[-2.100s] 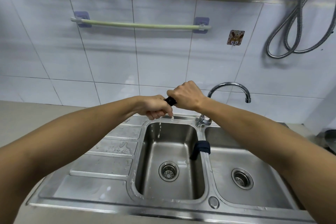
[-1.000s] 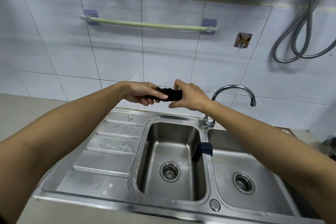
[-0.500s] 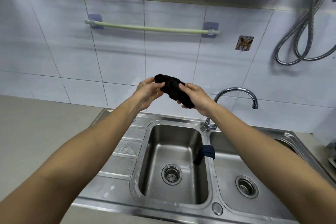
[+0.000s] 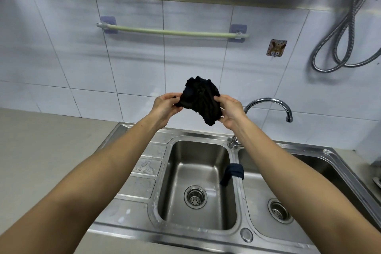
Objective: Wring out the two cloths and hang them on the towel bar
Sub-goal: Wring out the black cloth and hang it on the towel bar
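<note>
Nearest: stainless steel double-bowl sink [image 4: 132, 186] set in the grey desk [image 4: 41, 150]. A second, dark blue cloth [image 4: 234, 172] is draped over the divider between the two bowls, one end hanging into the left bowl; judged not yet wrung.

Above the left bowl, the crumpled black terry cloth [image 4: 201, 99] is held in mid-air. It is pinched at its left edge by the left hand [image 4: 166, 106], thumb and fingertips closed on the fabric. Its right edge is gripped by the right hand [image 4: 229, 110], fingers curled round it. The cloth is only partly opened out, bunched at the top.

Handling, judged: soft, limp, light, probably damp; no slip or breakage risk. Best taken by two corners of one edge so it can be spread and draped.

Behind the hands: curved chrome tap [image 4: 268, 103]. Farthest: pale green towel bar [image 4: 173, 32] on two lilac wall mounts, nothing hung on it, well above the cloth.

No legible brand, label or writing is seen.
</note>
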